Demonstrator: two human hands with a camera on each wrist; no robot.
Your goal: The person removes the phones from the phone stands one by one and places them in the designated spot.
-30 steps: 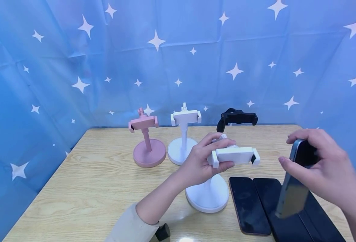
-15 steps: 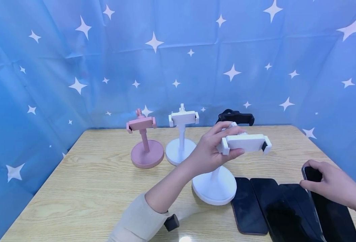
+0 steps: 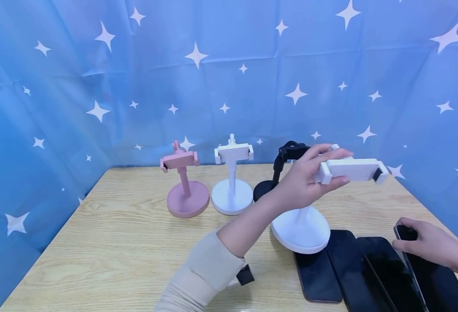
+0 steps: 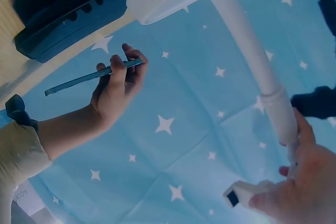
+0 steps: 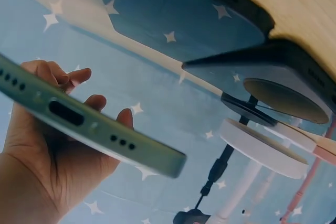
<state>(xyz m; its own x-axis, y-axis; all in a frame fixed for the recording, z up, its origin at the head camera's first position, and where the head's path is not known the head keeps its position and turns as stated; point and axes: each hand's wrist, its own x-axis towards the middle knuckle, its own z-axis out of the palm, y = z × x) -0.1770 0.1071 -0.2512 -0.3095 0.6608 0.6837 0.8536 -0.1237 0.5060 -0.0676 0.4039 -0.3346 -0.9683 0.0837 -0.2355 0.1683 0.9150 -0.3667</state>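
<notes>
My left hand (image 3: 311, 177) grips a white phone stand (image 3: 351, 170) at its neck, just behind the clamp. The stand's round base (image 3: 301, 232) overlaps the upper end of a dark phone (image 3: 317, 279) in the head view and appears raised off the table. At the right, my right hand (image 3: 431, 242) pinches a smartphone (image 5: 94, 124) by its edges between thumb and fingers. That phone has a pale green-blue frame; its port end faces the right wrist camera. It hangs above the table in the left wrist view.
Two more dark phones (image 3: 351, 268) lie side by side with the first at the table's right front. Behind stand a pink phone stand (image 3: 188, 200), a second white one (image 3: 232, 197) and a black one (image 3: 264, 188), partly hidden by my arm. A starry blue curtain (image 3: 213, 86) hangs behind.
My left hand has carried the white stand to the right and a little back, over the phones. My right hand has lowered its phone down and to the right, turning it.
</notes>
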